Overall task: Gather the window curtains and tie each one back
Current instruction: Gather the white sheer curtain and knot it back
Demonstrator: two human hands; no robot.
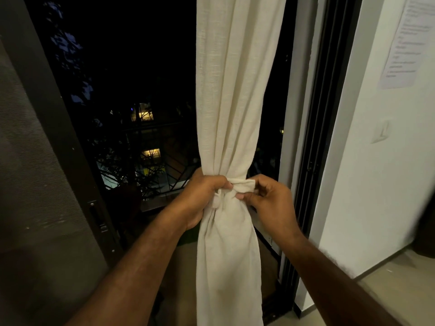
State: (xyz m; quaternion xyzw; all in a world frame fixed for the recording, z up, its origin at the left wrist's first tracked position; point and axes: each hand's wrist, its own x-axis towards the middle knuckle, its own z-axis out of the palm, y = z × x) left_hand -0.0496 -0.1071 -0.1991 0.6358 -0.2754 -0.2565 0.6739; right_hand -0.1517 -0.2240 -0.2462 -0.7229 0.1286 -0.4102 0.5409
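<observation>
**Tie not yet snug, could slip**

The curtain (235,90) hangs gathered at the centre of the frame, cinched just below the middle by a cloth tie (243,185). The left hand (202,196) is clenched round the bunched waist. Just beside it, the right hand (270,201) pinches the tie's loose end. If either grasp eases before the knot is drawn tight, the tie will likely slacken and the folds spread.

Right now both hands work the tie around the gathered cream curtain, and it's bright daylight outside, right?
No daylight: the head view shows night outside. The left hand and right hand do work the tie around the gathered cream curtain.
</observation>
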